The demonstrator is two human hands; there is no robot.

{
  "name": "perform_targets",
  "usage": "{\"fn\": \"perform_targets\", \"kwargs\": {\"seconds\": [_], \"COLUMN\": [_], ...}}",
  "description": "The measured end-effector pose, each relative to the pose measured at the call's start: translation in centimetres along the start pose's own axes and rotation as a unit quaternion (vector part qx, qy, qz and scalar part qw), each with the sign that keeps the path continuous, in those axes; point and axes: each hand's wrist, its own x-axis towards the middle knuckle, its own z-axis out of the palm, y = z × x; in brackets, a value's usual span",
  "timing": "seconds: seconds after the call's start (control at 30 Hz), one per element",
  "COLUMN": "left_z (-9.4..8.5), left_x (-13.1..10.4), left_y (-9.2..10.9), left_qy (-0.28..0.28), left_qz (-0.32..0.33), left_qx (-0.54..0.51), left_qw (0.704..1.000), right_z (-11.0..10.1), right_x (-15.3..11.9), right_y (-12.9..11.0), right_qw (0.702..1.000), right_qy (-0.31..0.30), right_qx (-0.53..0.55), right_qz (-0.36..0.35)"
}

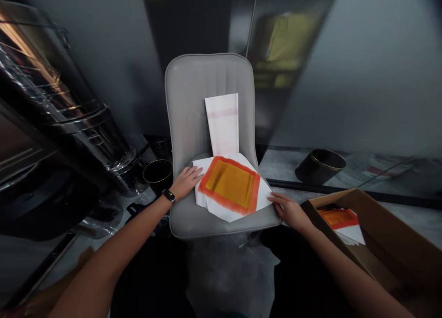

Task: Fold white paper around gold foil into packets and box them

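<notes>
On the seat of a grey padded chair (210, 78) lies a white sheet (229, 215) bearing a yellow-ochre square with an orange-red border; paper or cloth, I cannot tell. My left hand (187, 182), wearing a dark wristband, rests with fingers spread on the sheet's left edge. At the opposite corner, my right hand (288, 210) pinches the sheet's edge between fingers and thumb. Behind it, a folded white piece (223, 129) with a faint pink band leans upright against the backrest.
An open cardboard box (359, 198) stands at my right, holding similar orange-and-yellow sheets (340, 218). Left of the chair is a black bin (158, 171) with a gold rim. Shiny metal cylinders (103, 138) crowd the left side. A reflective wall (362, 78) rises behind the chair.
</notes>
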Motion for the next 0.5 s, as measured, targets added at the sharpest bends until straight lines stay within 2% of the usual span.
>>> {"fn": "perform_targets", "kwargs": {"seconds": [0.1, 0.2, 0.33, 0.5], "left_z": [-0.4, -1.4, -2.4, -2.1], "left_x": [1.3, 1.5, 0.9, 1.3], "left_y": [0.1, 1.3, 2.9, 2.1], "left_qy": [0.049, 0.085, 0.067, 0.033], "left_qz": [-0.005, -0.036, -0.027, -0.018], "left_qx": [0.011, 0.025, 0.042, 0.039], "left_qw": [0.999, 0.995, 0.997, 0.999], "right_z": [-0.8, -1.9, -2.4, -0.4], "right_x": [0.3, 1.0, 1.9, 2.8], "right_y": [-0.8, -1.1, -1.4, -4.0], "right_qw": [0.998, 0.994, 0.991, 0.994], "right_qy": [-0.041, -0.092, -0.114, -0.107], "right_qx": [-0.003, 0.002, -0.02, -0.022], "right_qz": [0.041, 0.056, 0.067, 0.029]}}
